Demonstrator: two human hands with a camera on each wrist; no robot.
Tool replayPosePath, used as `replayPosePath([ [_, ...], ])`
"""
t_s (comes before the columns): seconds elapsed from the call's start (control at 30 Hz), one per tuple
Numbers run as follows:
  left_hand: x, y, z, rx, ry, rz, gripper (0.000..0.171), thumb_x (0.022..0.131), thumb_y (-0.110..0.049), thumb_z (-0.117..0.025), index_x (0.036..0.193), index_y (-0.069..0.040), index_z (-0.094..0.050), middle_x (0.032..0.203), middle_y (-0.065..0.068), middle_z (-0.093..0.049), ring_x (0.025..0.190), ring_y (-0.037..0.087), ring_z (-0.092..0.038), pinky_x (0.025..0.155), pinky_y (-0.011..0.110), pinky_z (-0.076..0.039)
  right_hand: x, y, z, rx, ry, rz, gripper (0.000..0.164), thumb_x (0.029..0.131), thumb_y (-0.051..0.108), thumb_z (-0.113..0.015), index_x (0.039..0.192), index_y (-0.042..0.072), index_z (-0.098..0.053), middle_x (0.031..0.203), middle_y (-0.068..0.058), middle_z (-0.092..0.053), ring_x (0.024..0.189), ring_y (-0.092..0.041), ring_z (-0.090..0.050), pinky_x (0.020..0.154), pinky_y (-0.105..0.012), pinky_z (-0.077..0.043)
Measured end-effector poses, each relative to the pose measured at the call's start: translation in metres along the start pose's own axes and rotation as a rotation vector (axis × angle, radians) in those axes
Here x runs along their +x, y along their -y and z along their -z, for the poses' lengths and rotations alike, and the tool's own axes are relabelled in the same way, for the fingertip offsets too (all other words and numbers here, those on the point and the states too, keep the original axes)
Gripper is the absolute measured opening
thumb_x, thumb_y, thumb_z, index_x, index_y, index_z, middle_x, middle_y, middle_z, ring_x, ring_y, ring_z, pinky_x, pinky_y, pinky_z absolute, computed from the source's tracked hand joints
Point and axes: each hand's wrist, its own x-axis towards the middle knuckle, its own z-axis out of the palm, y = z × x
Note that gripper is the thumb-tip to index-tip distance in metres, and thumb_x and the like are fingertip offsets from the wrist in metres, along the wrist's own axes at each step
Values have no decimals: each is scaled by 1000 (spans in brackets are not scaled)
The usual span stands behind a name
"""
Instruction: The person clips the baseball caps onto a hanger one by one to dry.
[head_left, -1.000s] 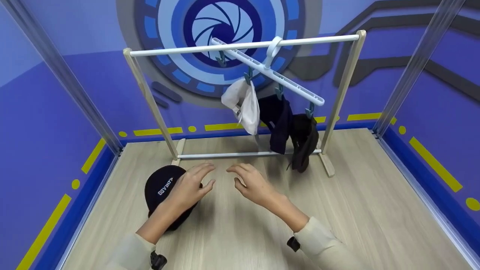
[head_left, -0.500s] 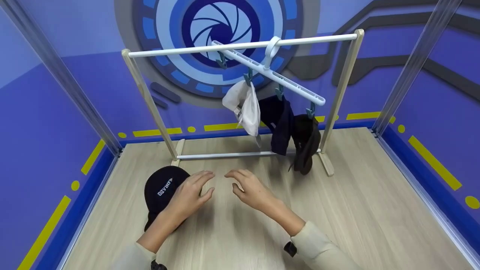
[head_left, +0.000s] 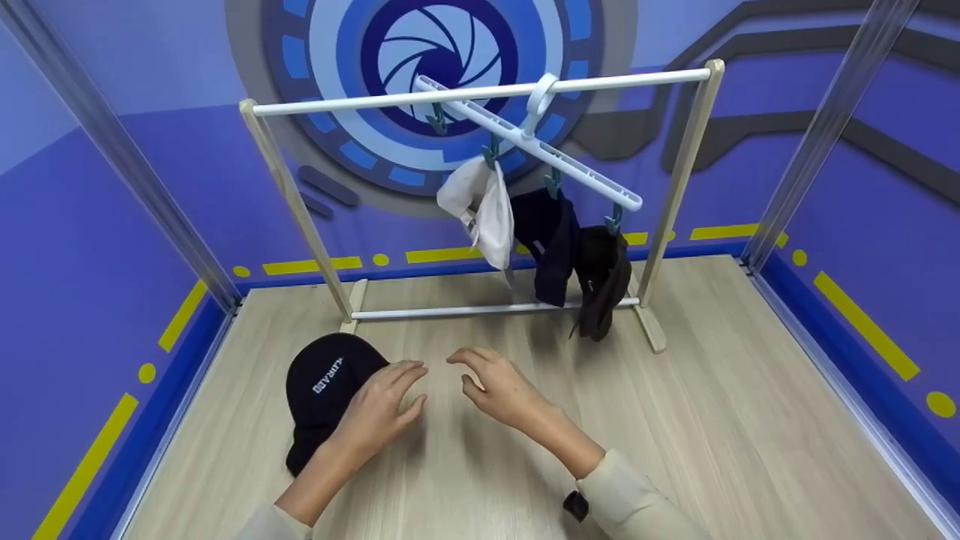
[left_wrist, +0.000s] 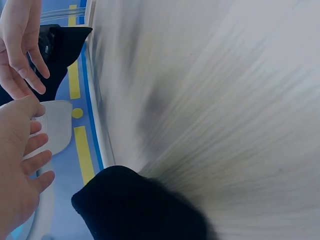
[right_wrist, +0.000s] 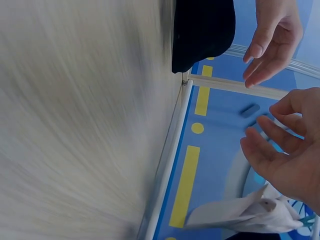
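A black cap [head_left: 330,375] with white lettering lies on the table at the left. My left hand [head_left: 382,405] hovers beside it, overlapping its right side in the head view, fingers relaxed and holding nothing. Across a small gap, my right hand [head_left: 502,390] is held over the table with loosely bent, bare fingers. Behind both hands, a white clip hanger [head_left: 525,139] hangs from a rack's top bar. Clipped to it are a white cap [head_left: 487,214], a navy cap [head_left: 551,247] and a dark brown cap [head_left: 602,285]. The hanger's far-left clip [head_left: 437,118] holds nothing.
The rack has wooden posts [head_left: 690,165], a white top bar [head_left: 337,106] and a white lower bar [head_left: 450,310] near the table. Its feet [head_left: 651,330] stand on the wooden table [head_left: 750,420]. Blue and purple panels [head_left: 187,172] enclose the back and sides.
Both hands have drifted slightly down toward the front in the head view, uncovering more of the black cap. The hanger and its caps sway a little.
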Motion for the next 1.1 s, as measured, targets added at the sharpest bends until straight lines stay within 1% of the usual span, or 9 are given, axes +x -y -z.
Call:
replayPosePath([
  [0.07, -3, 1, 0, 4, -4, -6, 38, 84, -14, -81, 119, -2, -71, 122, 13, -70, 114, 32, -65, 97, 49, -53, -1, 0, -1, -2, 4, -7, 29, 98, 3, -61, 126, 6, -66, 127, -9, -66, 119, -25, -63, 95, -41, -56],
  [0.2, -8, 2, 0, 11, 3, 1, 38, 84, -14, -81, 119, -2, -71, 122, 14, -70, 115, 34, -65, 99, 51, -52, -3, 0, -5, -5, 10, -23, 29, 97, 2, -62, 126, 5, -66, 127, -9, -66, 118, -25, -64, 94, -41, -56],
  [0.4, -15, 3, -1, 58, -1, -8, 39, 82, -12, -82, 117, -1, -71, 122, 14, -70, 116, 35, -64, 100, 52, -52, -4, 1, -13, 10, 22, -28, 29, 96, 1, -63, 125, 5, -65, 127, -9, -65, 119, -26, -63, 98, -40, -54],
  [0.47, -18, 2, 0, 61, -2, -7, 40, 81, -11, -82, 117, -1, -71, 122, 14, -69, 115, 36, -64, 99, 53, -52, -4, 2, -14, 9, 26, -30, 29, 96, 2, -62, 125, 5, -65, 127, -9, -65, 120, -26, -63, 98, -40, -54],
  [0.6, -22, 3, 1, 63, 11, 14, 41, 80, -10, -82, 118, 0, -70, 123, 15, -69, 117, 38, -64, 100, 55, -50, -4, 4, -18, 5, 32, -35, 30, 96, 3, -63, 126, 6, -66, 128, -9, -65, 121, -25, -62, 100, -40, -53],
  [0.73, -26, 4, 3, 91, 26, 29, 41, 81, -13, -83, 118, -1, -71, 124, 16, -69, 119, 38, -63, 102, 55, -49, -3, 6, -21, 12, 47, -42, 31, 96, 3, -64, 127, 7, -65, 129, -8, -65, 122, -25, -61, 100, -40, -53],
  [0.87, -31, 6, 4, 121, 22, 49, 41, 80, -15, -84, 118, -2, -71, 125, 15, -68, 121, 37, -62, 102, 55, -49, -1, 8, -25, 15, 67, -51, 31, 97, 5, -63, 128, 8, -65, 130, -7, -64, 122, -25, -61, 100, -39, -52],
  [0.97, -34, 7, 6, 133, 16, 73, 42, 80, -15, -84, 119, -3, -71, 126, 14, -68, 123, 37, -61, 103, 57, -48, 0, 10, -29, 24, 75, -56, 31, 97, 5, -64, 128, 8, -65, 130, -7, -64, 122, -24, -61, 101, -39, -52],
  [1.1, -39, 8, 9, 156, 33, 116, 45, 81, -17, -83, 122, -5, -70, 131, 14, -66, 127, 37, -58, 106, 58, -45, 2, 12, -33, 28, 82, -58, 31, 96, 5, -64, 128, 8, -65, 129, -7, -65, 122, -24, -61, 101, -38, -52],
])
